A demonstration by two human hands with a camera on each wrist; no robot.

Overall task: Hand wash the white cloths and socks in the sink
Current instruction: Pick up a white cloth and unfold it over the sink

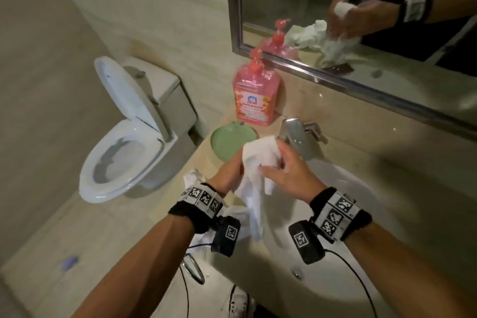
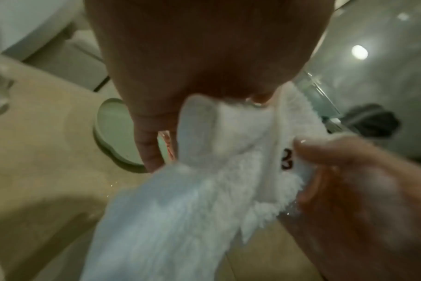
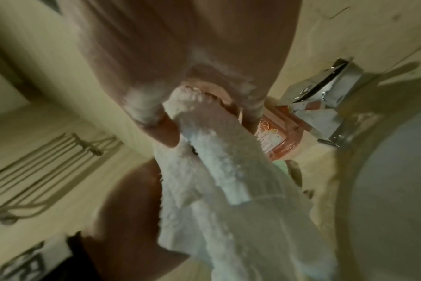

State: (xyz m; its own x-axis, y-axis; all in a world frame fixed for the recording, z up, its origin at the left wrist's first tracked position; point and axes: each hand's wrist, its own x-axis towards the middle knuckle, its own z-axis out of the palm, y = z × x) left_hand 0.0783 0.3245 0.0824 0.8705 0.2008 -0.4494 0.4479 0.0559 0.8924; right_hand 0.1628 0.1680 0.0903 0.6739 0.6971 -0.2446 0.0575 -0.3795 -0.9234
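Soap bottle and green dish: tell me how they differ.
The soap bottle is pink and see-through; the green dish is pale green and opaque. The bottle stands tall with a pump on top; the dish lies low and flat. The bottle stands nearer the mirror, the dish nearer the hands. Both sit on the beige counter, left of the tap.

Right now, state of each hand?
Left hand: fingers curled round the white cloth, held above the sink.
Right hand: fingers pinch the same white cloth.
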